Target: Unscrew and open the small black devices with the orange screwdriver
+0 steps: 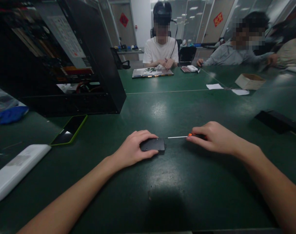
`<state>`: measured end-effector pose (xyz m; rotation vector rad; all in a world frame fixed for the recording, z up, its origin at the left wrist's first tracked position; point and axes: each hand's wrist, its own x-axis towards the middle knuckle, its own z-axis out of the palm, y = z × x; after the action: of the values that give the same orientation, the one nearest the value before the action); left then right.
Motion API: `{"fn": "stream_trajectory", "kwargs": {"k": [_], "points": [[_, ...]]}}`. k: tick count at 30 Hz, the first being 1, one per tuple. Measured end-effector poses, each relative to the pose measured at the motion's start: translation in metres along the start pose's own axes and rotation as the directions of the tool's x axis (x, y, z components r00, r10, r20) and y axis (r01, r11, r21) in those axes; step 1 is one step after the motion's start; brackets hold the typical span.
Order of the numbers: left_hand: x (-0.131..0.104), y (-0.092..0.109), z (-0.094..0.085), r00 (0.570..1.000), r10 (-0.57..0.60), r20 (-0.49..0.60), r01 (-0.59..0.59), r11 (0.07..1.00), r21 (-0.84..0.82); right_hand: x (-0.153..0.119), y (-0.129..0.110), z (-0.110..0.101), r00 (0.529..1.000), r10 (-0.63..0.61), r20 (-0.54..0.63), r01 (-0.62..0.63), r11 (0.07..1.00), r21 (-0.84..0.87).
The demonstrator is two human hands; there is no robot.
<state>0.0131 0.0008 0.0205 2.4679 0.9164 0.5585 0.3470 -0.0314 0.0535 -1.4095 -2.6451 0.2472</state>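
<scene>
My left hand grips a small black rectangular box from its left end, thumb along the near side and fingers over the far side. The box lies on the green tabletop. Closed around a screwdriver, my right hand is a short way to the right of the box. An orange part shows at the front of the dark handle, which the fingers mostly cover. The thin metal shaft points left, its tip close to the box's right end; whether they touch, I cannot tell.
An open black computer case stands at the left. Near it lie a phone with a green edge, a long white device and a blue glove. Across the table sit several people, near a cardboard box. Dark objects lie right.
</scene>
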Motion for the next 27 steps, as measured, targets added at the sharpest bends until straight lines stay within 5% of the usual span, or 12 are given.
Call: {"fn": "stream_trajectory", "kwargs": {"k": [14, 21, 27], "points": [[0.000, 0.001, 0.000, 1.000, -0.003, 0.005, 0.003, 1.000, 0.011, 0.003, -0.002, 0.004, 1.000, 0.018, 0.024, -0.018, 1.000, 0.025], [0.001, 0.001, 0.000, 1.000, 0.004, 0.003, -0.004, 1.000, -0.011, 0.015, -0.019, 0.023, 0.995, 0.003, 0.105, -0.012, 0.997, 0.083], [0.001, 0.001, 0.000, 1.000, 0.010, -0.008, -0.010, 1.000, -0.024, 0.021, -0.031, 0.038, 1.000, 0.007, 0.028, -0.009, 0.999, 0.052]]}}
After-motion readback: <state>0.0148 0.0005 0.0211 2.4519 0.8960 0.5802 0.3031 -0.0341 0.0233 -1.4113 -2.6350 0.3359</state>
